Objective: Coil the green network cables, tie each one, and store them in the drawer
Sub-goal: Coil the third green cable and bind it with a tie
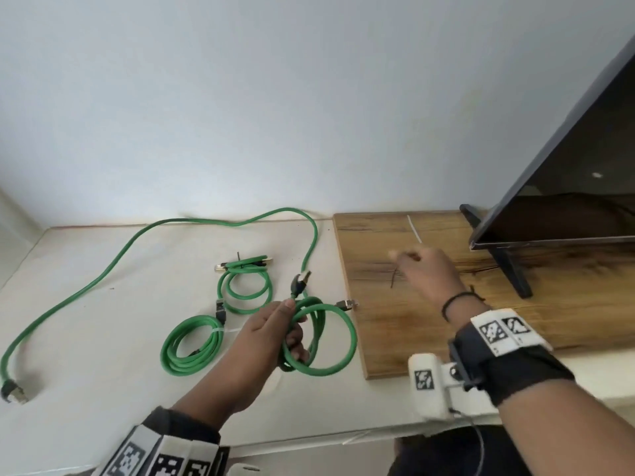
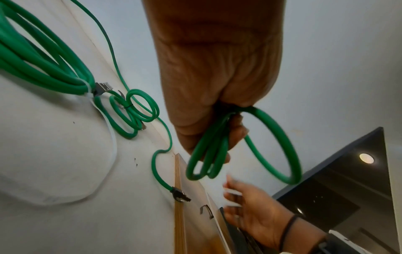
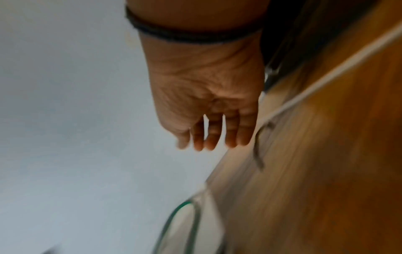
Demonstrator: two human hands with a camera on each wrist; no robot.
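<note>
The coiled green network cable hangs in your left hand, lifted above the white tabletop just left of the wooden board; your fingers and thumb are curled round one side of its loops, and both plugs stick out free near your thumb. Your right hand reaches out over the board with its fingers straight and slightly spread, holding nothing, just above a black cable tie lying on the wood. A white cable tie lies farther back on the board.

On the tabletop to the left lie two finished coils: one bound with a black tie, and a nearer one bound with a white tie. A long uncoiled green cable snakes from the front left corner round to the board's edge. A dark monitor stands on the board at right.
</note>
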